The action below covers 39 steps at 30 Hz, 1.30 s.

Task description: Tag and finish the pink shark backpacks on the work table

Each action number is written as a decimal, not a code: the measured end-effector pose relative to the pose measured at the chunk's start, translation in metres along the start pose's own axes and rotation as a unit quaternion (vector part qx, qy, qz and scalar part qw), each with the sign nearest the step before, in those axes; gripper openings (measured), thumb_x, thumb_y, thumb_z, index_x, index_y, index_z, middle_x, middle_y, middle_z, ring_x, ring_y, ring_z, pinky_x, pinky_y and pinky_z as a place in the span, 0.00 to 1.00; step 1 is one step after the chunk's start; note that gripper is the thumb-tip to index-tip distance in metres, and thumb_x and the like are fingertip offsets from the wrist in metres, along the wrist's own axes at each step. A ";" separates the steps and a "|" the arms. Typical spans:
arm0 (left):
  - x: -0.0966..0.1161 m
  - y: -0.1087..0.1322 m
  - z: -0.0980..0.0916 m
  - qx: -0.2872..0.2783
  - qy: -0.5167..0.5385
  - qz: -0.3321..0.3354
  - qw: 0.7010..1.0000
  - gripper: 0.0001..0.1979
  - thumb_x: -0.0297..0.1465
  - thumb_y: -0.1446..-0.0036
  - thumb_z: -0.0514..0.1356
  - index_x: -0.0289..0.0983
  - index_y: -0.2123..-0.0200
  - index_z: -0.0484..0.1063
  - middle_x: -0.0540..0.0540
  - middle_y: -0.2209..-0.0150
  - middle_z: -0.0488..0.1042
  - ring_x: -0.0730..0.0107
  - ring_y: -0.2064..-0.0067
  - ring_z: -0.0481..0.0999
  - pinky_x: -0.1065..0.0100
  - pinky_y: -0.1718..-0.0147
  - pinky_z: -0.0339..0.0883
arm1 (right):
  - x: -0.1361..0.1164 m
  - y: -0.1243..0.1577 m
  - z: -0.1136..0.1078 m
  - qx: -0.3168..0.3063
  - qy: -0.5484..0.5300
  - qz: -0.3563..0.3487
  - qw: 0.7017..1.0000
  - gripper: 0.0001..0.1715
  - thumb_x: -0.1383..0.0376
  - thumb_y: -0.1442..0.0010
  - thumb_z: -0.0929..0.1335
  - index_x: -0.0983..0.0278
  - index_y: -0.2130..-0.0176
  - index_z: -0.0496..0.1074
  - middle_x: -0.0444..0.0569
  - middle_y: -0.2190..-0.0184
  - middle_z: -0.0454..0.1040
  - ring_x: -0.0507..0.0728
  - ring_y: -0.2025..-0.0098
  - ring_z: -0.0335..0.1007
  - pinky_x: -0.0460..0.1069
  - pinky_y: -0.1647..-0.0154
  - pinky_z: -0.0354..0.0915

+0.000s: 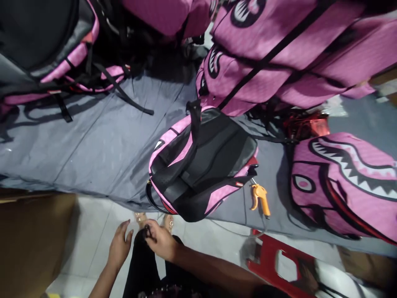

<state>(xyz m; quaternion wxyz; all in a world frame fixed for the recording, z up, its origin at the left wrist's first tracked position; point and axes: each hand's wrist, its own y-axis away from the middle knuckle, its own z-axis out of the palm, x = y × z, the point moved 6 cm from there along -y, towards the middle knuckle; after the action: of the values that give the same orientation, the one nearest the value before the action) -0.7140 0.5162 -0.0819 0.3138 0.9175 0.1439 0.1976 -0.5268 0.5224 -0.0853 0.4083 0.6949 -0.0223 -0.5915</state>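
My right hand (163,242) is closed around a small dark object (148,231), too blurred to name, above my lap. To its left, my left hand (120,244) hangs over the floor with its fingers apart and nothing in it. Just beyond both hands, a pink and black backpack (214,140) lies on the grey-covered table (102,140), its black back panel and shoulder straps facing up. Neither hand touches it. An orange air blow gun (259,199) rests beside the backpack's right side.
Strapped pink backpacks (263,78) are piled at the back right. Another pink backpack with a toothed mouth design (350,182) lies at right. A black and pink backpack (46,41) sits at far left. Below the table are a red stool (269,252) and a cardboard box (34,244).
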 end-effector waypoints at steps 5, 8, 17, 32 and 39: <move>0.081 -0.015 -0.097 0.132 0.132 0.044 0.981 0.18 0.42 0.37 0.51 0.41 0.50 0.71 0.43 0.52 0.76 0.59 0.53 0.78 0.60 0.55 0.74 | -0.044 0.076 -0.065 0.065 -0.225 0.030 0.972 0.27 0.63 0.44 0.69 0.59 0.44 0.69 0.41 0.72 0.68 0.48 0.76 0.65 0.44 0.75 0.61; 0.203 -0.031 -0.136 0.154 0.129 0.221 0.954 0.16 0.38 0.34 0.51 0.40 0.49 0.71 0.43 0.52 0.76 0.63 0.51 0.76 0.61 0.49 0.70 | -0.067 0.099 -0.108 0.151 -0.336 0.069 0.927 0.24 0.53 0.47 0.73 0.63 0.54 0.74 0.47 0.70 0.74 0.53 0.73 0.70 0.47 0.75 0.65; 0.410 -0.147 -0.072 0.066 0.030 0.203 0.976 0.29 0.27 0.45 0.63 0.33 0.40 0.64 0.30 0.42 0.70 0.47 0.39 0.69 0.51 0.42 0.62 | -0.069 0.123 -0.212 0.208 -0.567 0.050 0.795 0.24 0.52 0.55 0.79 0.62 0.66 0.69 0.44 0.75 0.75 0.50 0.78 0.69 0.46 0.73 0.64; 0.414 -0.104 -0.106 -0.101 0.283 0.220 0.928 0.14 0.39 0.40 0.59 0.37 0.57 0.73 0.48 0.62 0.77 0.69 0.61 0.76 0.70 0.59 0.68 | -0.098 0.025 -0.395 0.330 -0.219 -0.078 0.915 0.29 0.43 0.42 0.65 0.64 0.55 0.69 0.49 0.66 0.75 0.51 0.75 0.68 0.46 0.78 0.61; 0.448 -0.090 -0.129 0.008 0.183 0.263 0.947 0.11 0.35 0.35 0.55 0.39 0.55 0.75 0.49 0.61 0.79 0.67 0.61 0.77 0.68 0.59 0.69 | -0.123 0.001 -0.378 0.288 -0.364 -0.071 0.883 0.28 0.44 0.50 0.73 0.62 0.72 0.61 0.37 0.86 0.63 0.47 0.84 0.59 0.41 0.84 0.51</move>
<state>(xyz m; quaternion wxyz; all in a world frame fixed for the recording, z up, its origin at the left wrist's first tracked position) -0.3906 0.8254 0.0770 0.2117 0.8734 -0.0460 0.4361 -0.2451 0.7894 0.0015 0.1101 0.5175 -0.2897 -0.7976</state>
